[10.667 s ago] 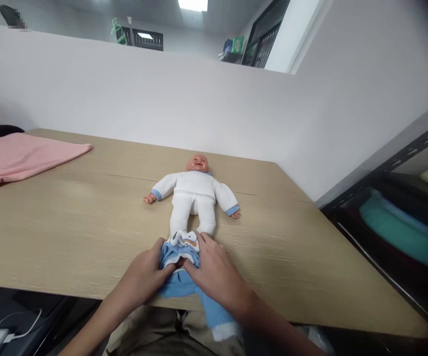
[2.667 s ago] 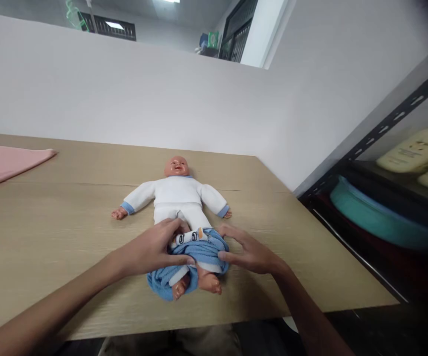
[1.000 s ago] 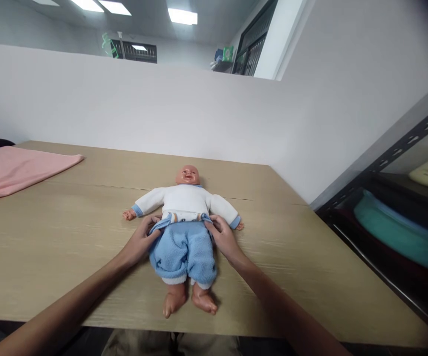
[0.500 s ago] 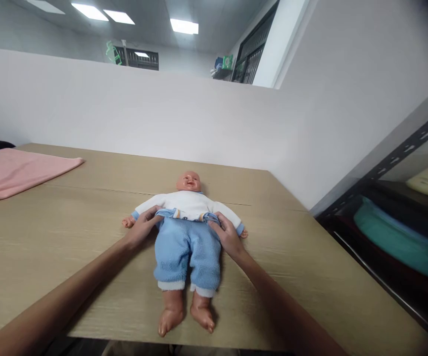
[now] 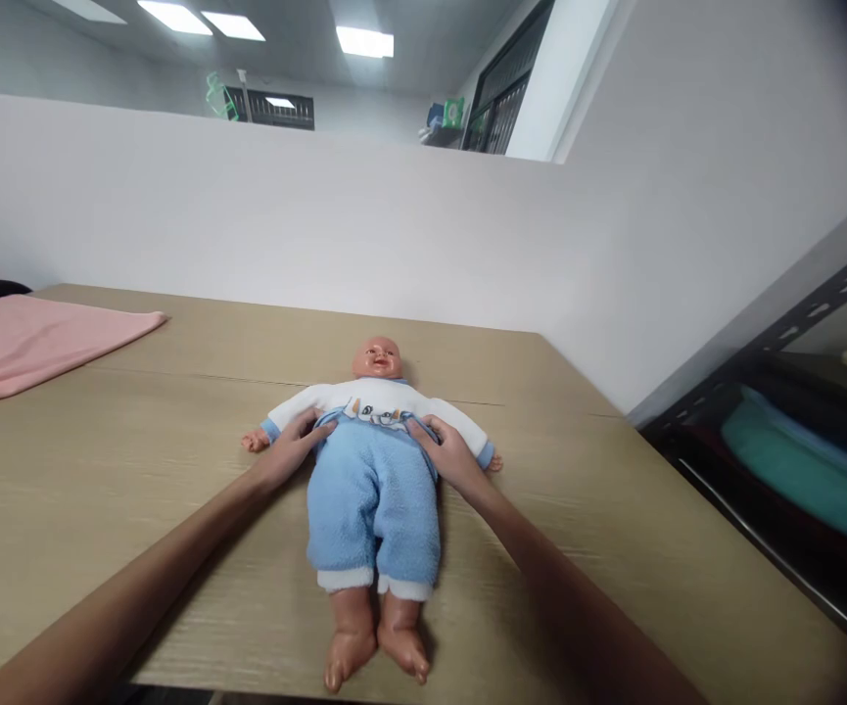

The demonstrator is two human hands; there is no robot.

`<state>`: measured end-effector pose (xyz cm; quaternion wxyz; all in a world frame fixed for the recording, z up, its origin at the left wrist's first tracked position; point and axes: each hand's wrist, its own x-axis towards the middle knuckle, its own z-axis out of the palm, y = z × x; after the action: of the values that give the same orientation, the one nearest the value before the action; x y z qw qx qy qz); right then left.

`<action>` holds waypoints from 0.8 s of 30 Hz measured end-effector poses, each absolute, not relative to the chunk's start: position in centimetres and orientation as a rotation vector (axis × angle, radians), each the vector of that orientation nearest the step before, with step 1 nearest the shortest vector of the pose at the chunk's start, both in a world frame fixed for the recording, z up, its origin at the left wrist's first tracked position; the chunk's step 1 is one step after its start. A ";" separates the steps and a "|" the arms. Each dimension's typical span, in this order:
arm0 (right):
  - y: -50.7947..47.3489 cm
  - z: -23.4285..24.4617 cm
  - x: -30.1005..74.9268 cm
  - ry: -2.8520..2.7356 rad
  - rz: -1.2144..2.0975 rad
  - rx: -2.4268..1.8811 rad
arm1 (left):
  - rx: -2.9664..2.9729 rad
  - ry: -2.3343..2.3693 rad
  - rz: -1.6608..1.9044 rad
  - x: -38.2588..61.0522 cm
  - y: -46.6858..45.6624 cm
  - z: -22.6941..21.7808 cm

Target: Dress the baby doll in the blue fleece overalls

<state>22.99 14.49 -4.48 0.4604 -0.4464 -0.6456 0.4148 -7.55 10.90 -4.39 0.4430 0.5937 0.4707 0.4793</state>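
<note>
Fingers (image 5: 305,423) of left hand (image 5: 289,452) and right hand (image 5: 454,458) pinch blue pants (image 5: 375,490) at waist sides — doll (image 5: 386,392) face-up, feet (image 5: 351,648) by near edge of table (image 5: 136,470).

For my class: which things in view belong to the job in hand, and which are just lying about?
In the job:
left hand and right hand, at either side of the waistband
blue trousers
doll, lying face up, wearing them

Just lying about, seemingly:
pink cloth, on the table
teal tub, at the far right
green packet, in the background
</note>
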 end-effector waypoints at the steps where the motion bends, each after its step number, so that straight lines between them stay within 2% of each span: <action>1: 14.0 -5.1 23.4 -1.550 1.061 -1.099 | 1.445 1.195 1.208 -7.6 10.4 -4.9; 7: 13.7 -7.5 24.3 -1.265 1.227 -1.090 | 1.279 1.124 1.282 -7.1 9.9 -6.2; 14: 15.1 -6.9 23.7 -1.170 1.332 -1.039 | 1.279 1.008 1.286 -6.5 11.8 -5.8; 24: 12.6 -7.3 25.3 -1.159 1.504 -1.076 | 1.334 1.392 1.227 -7.5 9.9 -6.3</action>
<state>25.29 12.62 -7.27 0.4615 -0.4373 -0.4711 0.6114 -7.53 9.95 -6.28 0.4150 0.5310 0.5542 0.4885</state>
